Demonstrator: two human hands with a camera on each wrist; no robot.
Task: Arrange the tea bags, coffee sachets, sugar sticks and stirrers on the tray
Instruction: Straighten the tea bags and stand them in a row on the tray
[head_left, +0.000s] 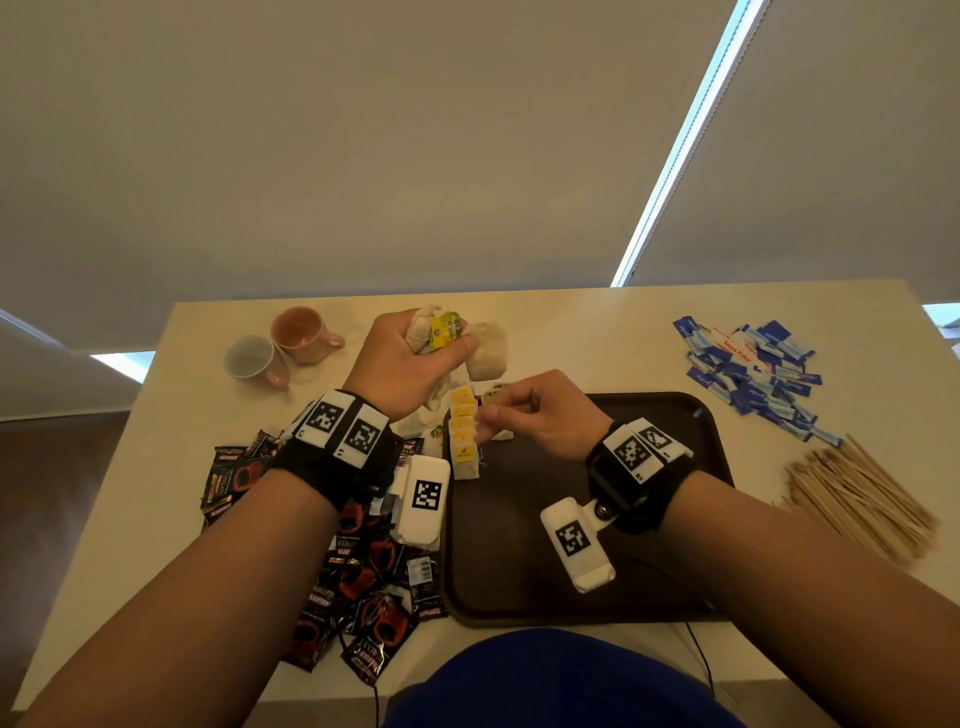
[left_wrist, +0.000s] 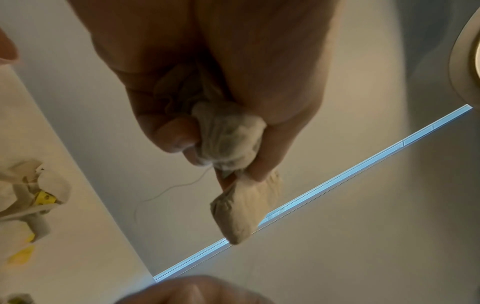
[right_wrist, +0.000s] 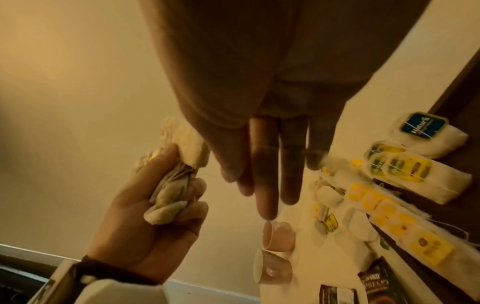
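My left hand (head_left: 395, 358) is raised over the table's far side and grips a crumpled bunch of tea bags (head_left: 441, 332), one with a yellow-green tag; a bag hangs below the fist (left_wrist: 246, 207). A row of yellow-tagged tea bags (head_left: 463, 431) lies overlapped along the left edge of the dark brown tray (head_left: 597, 545). My right hand (head_left: 535, 415) hovers at that row, its fingers (right_wrist: 265, 185) straight and holding nothing that I can make out. In the right wrist view a blue-tagged tea bag (right_wrist: 420, 131) lies beyond the yellow ones (right_wrist: 389, 216).
Black coffee sachets (head_left: 363, 561) are heaped left of the tray. Blue sugar sticks (head_left: 753, 374) lie at the far right, with wooden stirrers (head_left: 857, 499) nearer. Two cups (head_left: 306, 332) lie on their sides at the far left. Loose tea bags (head_left: 415, 423) sit beside the tray.
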